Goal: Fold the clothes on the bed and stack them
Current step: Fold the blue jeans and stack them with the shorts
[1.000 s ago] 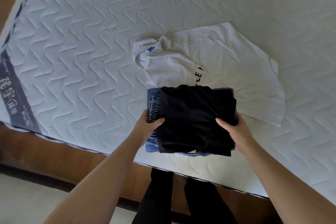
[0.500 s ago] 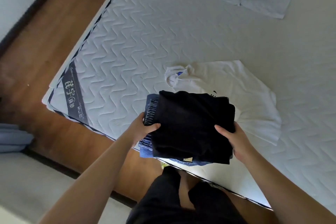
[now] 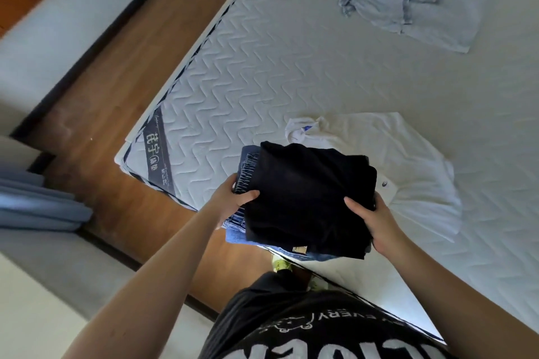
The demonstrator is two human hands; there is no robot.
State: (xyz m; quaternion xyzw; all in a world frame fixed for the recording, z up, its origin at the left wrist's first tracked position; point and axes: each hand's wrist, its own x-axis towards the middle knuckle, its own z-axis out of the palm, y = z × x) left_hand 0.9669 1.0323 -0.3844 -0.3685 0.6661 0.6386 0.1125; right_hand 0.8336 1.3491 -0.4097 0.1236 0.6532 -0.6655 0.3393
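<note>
Your left hand (image 3: 233, 201): grips the left edge of the folded stack, thumb on top of the black garment (image 3: 309, 198), fingers underneath

Your right hand (image 3: 376, 221): grips the right edge of the same stack, thumb on top, fingers hidden below

Folded stack: black garment uppermost, folded blue jeans (image 3: 242, 221) under it, held level over the near edge of the mattress (image 3: 248, 90)

White T-shirt (image 3: 393, 166): spread unfolded on the mattress, just beyond the stack and partly hidden by it

Pale blue garment (image 3: 408, 11): crumpled, at the far side of the mattress, well apart from the white one

Wooden floor (image 3: 116, 81): to your left of the bed

Blue folded fabric (image 3: 38, 204): at the left edge of view
</note>
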